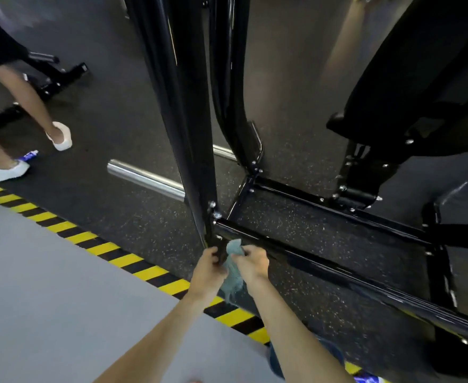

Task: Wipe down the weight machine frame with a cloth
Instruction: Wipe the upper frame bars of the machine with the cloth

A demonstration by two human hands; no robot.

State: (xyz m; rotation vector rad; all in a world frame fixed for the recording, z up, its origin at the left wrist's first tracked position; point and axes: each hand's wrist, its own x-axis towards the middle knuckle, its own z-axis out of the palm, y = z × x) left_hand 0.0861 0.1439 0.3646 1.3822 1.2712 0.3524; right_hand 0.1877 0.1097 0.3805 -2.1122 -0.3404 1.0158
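the blue-grey cloth (pixel 232 268) is bunched at the bottom corner of the black weight machine frame (pixel 310 262), between both hands. the right hand (pixel 252 262) pinches it in a closed grip. the left hand (pixel 208 262) curls by the frame's foot; i cannot tell on what. the cloth may catch on the bolts (pixel 216 215) there, and knuckles may scrape.

Worn on the head, looking forward and steeply down over both forearms. Close to the left hand (pixel 208 265) and right hand (pixel 252 262) at the base of the weight machine frame (pixel 337 272). Wide-angle, curving the frame's uprights toward the top edge.
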